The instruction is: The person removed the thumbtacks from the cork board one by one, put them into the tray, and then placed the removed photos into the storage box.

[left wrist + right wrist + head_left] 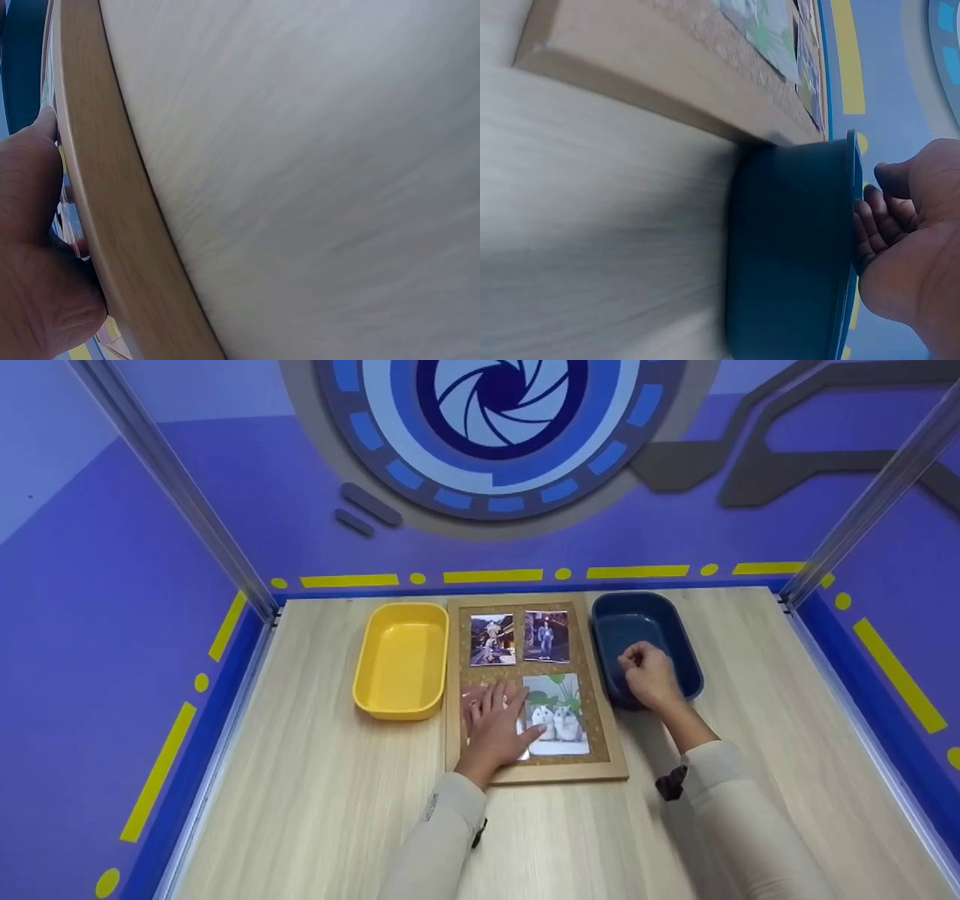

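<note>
The left hand (496, 735) is resting, fingers extended, on a half-hidden photo (523, 752) on the framed corkboard (577, 772) — the animal photo (564, 724) is lying beneath its thumb tip. The right hand (651, 675) is hovering over the blue tray (641, 622), fingers curled — whether they are pinching anything cannot be told.

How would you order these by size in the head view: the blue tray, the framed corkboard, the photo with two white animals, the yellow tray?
1. Framed corkboard
2. Yellow tray and blue tray, too alike to rank
3. Photo with two white animals
</note>
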### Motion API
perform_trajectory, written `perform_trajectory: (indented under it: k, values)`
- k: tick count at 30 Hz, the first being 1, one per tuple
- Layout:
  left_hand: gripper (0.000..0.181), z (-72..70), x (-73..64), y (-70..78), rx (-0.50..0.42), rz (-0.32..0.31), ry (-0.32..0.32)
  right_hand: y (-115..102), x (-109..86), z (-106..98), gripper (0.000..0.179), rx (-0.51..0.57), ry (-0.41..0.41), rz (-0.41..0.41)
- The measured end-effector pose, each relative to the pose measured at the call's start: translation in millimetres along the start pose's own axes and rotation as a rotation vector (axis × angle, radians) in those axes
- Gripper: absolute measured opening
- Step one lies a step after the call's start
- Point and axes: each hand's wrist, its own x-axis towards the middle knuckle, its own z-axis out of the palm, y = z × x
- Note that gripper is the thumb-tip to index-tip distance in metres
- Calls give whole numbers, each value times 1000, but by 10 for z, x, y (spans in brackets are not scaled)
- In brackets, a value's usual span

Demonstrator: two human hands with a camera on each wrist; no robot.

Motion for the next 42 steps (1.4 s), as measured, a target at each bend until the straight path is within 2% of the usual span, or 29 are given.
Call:
perform_trajectory:
  k: [22, 31, 38, 42]
  values:
    - [78, -30, -3, 18, 3, -1, -6, 247, 131, -227, 10, -272, -167, 63]
    - [78, -23, 17, 14, 5, 4, -6, 243, 217, -254, 13, -366, -256, 63]
    - [77, -20, 11, 19, 10, 6, 6, 220, 293, -255, 28, -413, -344, 91]
    - [78, -20, 3, 9, 8, 10, 8, 212, 314, -245, 30, -424, -363, 103]
